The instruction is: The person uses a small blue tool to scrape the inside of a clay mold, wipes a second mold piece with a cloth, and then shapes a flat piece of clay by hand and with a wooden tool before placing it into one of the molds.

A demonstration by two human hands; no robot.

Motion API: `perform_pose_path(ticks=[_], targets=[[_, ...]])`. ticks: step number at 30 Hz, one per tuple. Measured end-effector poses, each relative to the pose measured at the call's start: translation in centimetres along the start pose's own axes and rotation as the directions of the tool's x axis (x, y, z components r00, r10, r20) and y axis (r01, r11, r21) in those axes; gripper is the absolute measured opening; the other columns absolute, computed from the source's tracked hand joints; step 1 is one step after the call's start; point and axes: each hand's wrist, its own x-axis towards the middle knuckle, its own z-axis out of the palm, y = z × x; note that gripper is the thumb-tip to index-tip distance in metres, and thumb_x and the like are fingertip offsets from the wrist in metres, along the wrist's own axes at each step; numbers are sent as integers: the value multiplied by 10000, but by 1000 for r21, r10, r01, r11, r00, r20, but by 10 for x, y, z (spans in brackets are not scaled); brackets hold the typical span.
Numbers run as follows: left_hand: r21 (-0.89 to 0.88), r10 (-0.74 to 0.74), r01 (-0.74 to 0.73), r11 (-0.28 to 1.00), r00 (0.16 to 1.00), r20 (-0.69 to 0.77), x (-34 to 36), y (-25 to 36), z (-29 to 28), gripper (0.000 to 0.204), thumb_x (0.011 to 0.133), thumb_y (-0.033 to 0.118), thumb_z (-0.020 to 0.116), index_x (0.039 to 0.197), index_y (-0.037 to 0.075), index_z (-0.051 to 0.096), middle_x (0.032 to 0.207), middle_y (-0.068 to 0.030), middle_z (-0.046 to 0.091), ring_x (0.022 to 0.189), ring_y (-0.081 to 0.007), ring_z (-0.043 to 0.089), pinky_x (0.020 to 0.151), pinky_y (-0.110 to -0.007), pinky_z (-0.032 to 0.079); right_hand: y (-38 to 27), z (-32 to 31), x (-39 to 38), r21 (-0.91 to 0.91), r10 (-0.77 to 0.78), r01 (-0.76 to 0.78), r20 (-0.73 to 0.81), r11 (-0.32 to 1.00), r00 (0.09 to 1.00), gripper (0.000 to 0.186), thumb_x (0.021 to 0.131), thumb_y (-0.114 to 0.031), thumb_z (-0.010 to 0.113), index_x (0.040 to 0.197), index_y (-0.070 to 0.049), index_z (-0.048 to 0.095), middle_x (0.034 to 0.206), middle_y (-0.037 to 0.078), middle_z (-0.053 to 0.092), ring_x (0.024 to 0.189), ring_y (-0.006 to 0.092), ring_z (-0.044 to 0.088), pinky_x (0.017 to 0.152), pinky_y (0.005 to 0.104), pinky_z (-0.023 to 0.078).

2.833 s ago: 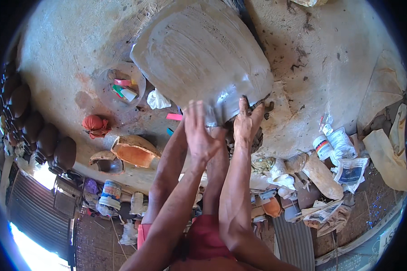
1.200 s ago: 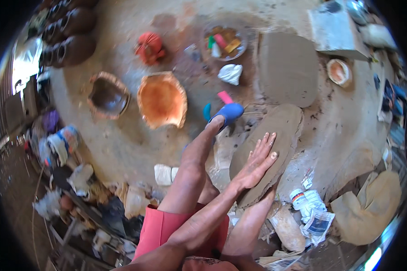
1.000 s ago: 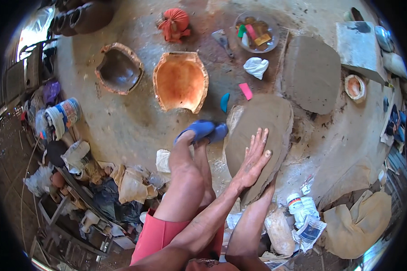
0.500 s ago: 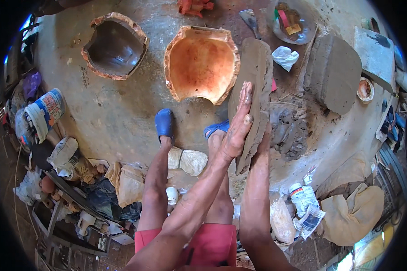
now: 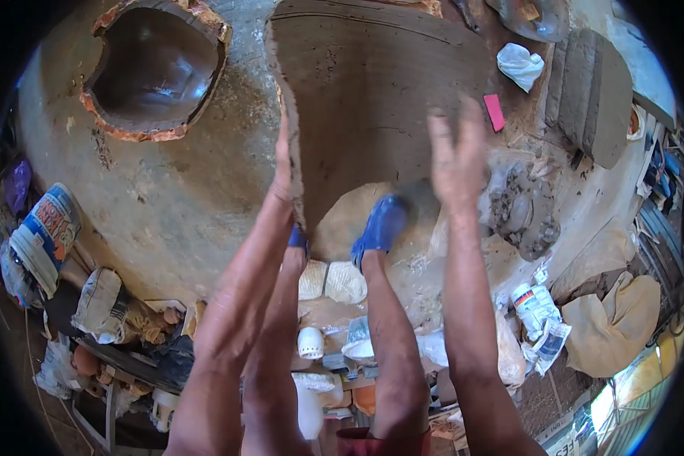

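A broad grey-brown clay slab point(image 5: 372, 68) with a ragged left edge is raised at the upper middle, sagging in a curve and hiding most of an orange mould behind it. My left hand point(image 5: 283, 163) is shut on that left edge, its fingers mostly hidden by the clay. My right hand point(image 5: 457, 156), blurred, is open, fingers apart at the lower right part of the slab; whether they touch it I cannot tell. Below are my feet in blue clogs point(image 5: 380, 228). Beside the slab lie a pink strip point(image 5: 495, 112) and a white bundle point(image 5: 518, 68).
A dark broken mould point(image 5: 137, 135) lies upper left. A second clay slab point(image 5: 600, 106), a clay lump point(image 5: 520, 209) and a shallow basin point(image 5: 524, 15) are at right. Buckets point(image 5: 45, 235), sacks point(image 5: 99, 304) and folded tan sheeting point(image 5: 608, 327) crowd the lower edges.
The slab has swung up and left and turned to show its broad face. My left hand has moved from that face to the left edge; my right hand has come out from behind it.
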Motion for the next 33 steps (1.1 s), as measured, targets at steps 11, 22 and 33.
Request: perform_pose_path(ticks=[11,22,33], targets=[[-322,133,-109,940,990,53,7,18,-58,868,1009,619,490,1590,-6,327,1542,-193,467,1367,-346,506,1159,-465,415,107,-9,29,318,70,-78,37,945,997,388,944,-143,752,1248,40,595,1231,124,657,1135,172,595,995,359,477],[527,305,-303,794,948,86,11,45,-6,959,771,56,593,1645,6,202,1659,-163,320,1508,-246,312,1215,-317,276,28,11,0,-191,-300,275,-116,942,947,305,908,-153,759,1127,-11,600,674,253,641,672,469,673,554,507,493],[405,355,-389,828,921,158,26,39,-16,960,758,62,588,1646,19,226,1675,-148,312,1507,-236,314,1211,-301,267,26,9,-3,-248,-269,237,-105,939,957,337,903,-120,759,1166,45,628,868,268,713,777,431,721,686,449,546]])
